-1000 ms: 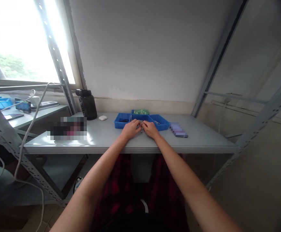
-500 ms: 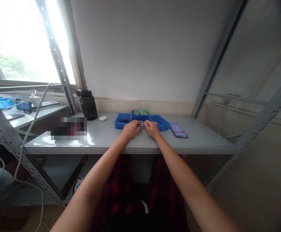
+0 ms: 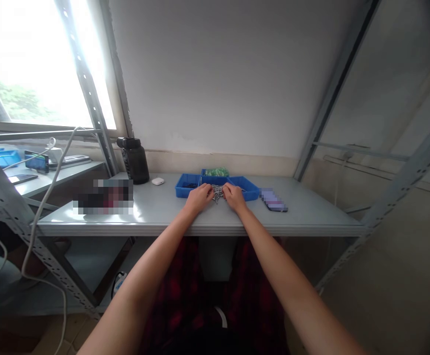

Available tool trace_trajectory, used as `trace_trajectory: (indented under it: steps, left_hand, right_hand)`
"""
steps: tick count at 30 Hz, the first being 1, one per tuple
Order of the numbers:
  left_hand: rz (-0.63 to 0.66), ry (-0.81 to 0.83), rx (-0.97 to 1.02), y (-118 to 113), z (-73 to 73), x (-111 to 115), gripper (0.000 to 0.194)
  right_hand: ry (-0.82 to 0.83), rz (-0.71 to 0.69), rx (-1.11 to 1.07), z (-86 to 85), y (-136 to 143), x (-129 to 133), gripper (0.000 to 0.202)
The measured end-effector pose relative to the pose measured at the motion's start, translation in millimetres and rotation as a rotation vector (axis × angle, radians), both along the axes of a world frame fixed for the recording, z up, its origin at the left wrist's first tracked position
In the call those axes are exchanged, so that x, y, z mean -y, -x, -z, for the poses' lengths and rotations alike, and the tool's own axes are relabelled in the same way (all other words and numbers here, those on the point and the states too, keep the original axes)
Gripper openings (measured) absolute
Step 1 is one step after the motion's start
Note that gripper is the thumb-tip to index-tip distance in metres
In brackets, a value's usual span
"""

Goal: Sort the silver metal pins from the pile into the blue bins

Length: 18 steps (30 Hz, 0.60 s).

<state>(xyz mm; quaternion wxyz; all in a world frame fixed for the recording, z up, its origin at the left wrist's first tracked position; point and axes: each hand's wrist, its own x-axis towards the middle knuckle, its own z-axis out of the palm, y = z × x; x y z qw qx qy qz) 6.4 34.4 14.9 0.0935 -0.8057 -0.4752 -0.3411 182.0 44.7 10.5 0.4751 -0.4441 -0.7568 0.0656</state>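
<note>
A small heap of silvery metal pieces [image 3: 218,192] lies on the grey table between my two hands. My left hand [image 3: 200,196] touches the heap's left side with curled fingers, and my right hand [image 3: 233,195] rests at its right side, also curled. What the fingertips hold, if anything, is too small to make out. Behind the hands stand blue bins: a left one [image 3: 180,190] with dark small parts, a right one [image 3: 251,192], a middle one partly hidden, and a rear one holding green pieces [image 3: 217,172].
A phone [image 3: 274,201] lies right of the bins. To the left are a white earphone case [image 3: 158,181], a dark bottle [image 3: 136,162] and a blurred-out object [image 3: 106,198]. Metal shelf posts flank the table [image 3: 311,217]; a white cable hangs at the left.
Both hands have shifted very slightly apart, and a bit more of the metal heap shows between them. The bins and other objects have stayed in place.
</note>
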Motion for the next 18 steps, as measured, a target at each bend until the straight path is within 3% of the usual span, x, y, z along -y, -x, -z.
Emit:
trace_trajectory:
  steps: [18]
  left_hand:
    - [0.004,-0.051,0.034,0.5,-2.7,2.7,0.023]
  right_hand:
    - [0.073,-0.03,-0.021,1.2,-0.2,-2.1,0.028]
